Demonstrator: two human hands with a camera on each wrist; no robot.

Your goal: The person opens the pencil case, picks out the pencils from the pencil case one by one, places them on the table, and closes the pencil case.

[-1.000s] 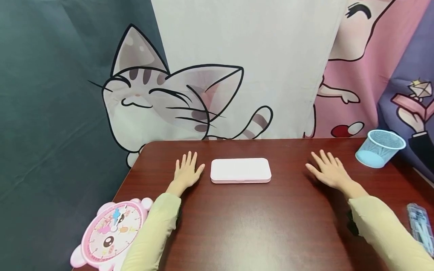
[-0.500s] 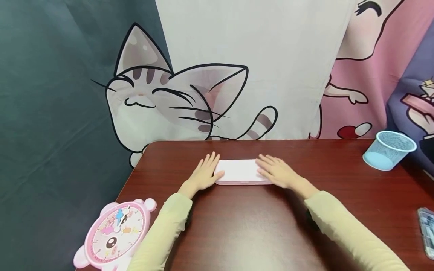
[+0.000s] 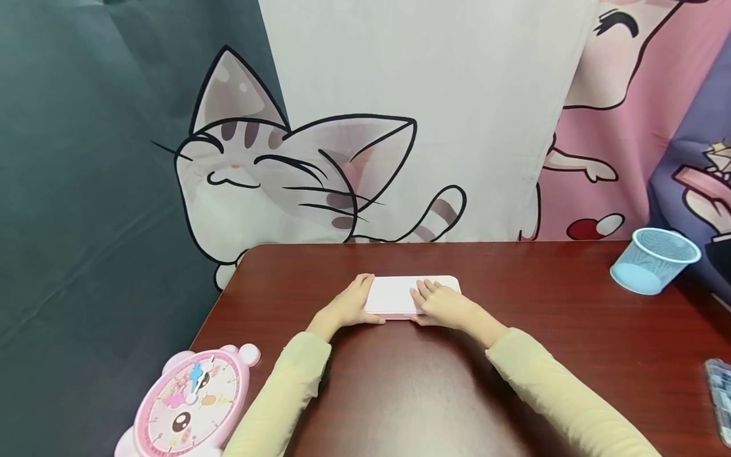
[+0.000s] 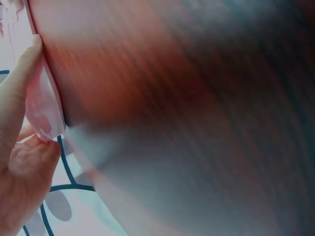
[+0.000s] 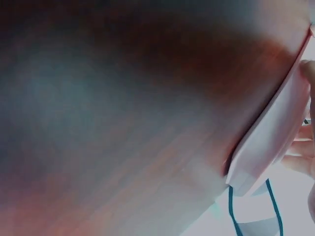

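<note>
Head camera: I see the left hand gripping one end of a flat white-and-pink case, the right hand pinching its top and near edge, on the brown table between pink toy clock and blue mesh cup.

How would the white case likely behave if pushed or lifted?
The case is probably stiff: its edges look straight where the left hand and right hand grip it. Its smooth, shiny side in the wrist views suggests it might feel slippery. Being flat and low, it seems unlikely to roll or tip.
</note>
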